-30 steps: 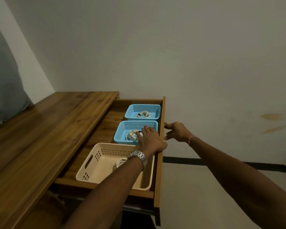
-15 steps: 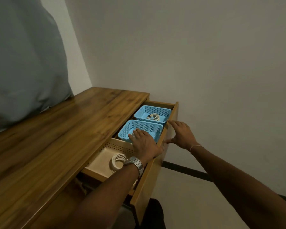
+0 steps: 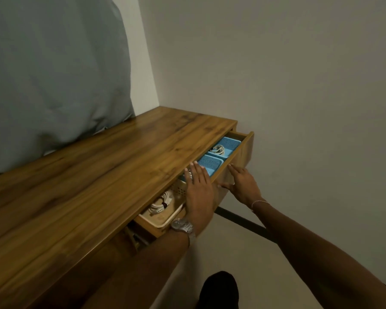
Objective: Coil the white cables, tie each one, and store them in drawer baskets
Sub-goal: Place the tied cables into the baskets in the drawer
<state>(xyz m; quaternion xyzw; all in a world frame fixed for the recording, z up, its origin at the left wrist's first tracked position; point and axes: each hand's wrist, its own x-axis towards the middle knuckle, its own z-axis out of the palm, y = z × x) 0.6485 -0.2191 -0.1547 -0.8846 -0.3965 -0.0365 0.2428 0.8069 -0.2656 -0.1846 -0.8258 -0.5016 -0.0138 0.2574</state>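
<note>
The wooden drawer [image 3: 243, 152] stands partly open under the tabletop. Inside, a cream basket [image 3: 165, 219] holds a coiled white cable [image 3: 162, 202] tied with a dark band. Past it sit two blue baskets: the nearer one [image 3: 211, 163] is partly covered by my hand, and the far one [image 3: 226, 146] holds another coiled white cable [image 3: 218, 149]. My left hand [image 3: 198, 192] lies flat with straight fingers over the drawer's top edge and the nearer blue basket. My right hand [image 3: 243, 184] presses flat against the drawer's front panel.
A long wooden tabletop [image 3: 87, 186] runs to the left, with a large grey cushion [image 3: 49, 74] leaning on the wall behind it. A plain wall stands close on the right. My dark shoe [image 3: 218, 291] shows on the pale floor below.
The drawer has slid inward, so less of the baskets shows. Both hands moved with it, the right now flat on the front panel. The view swung to the left.
</note>
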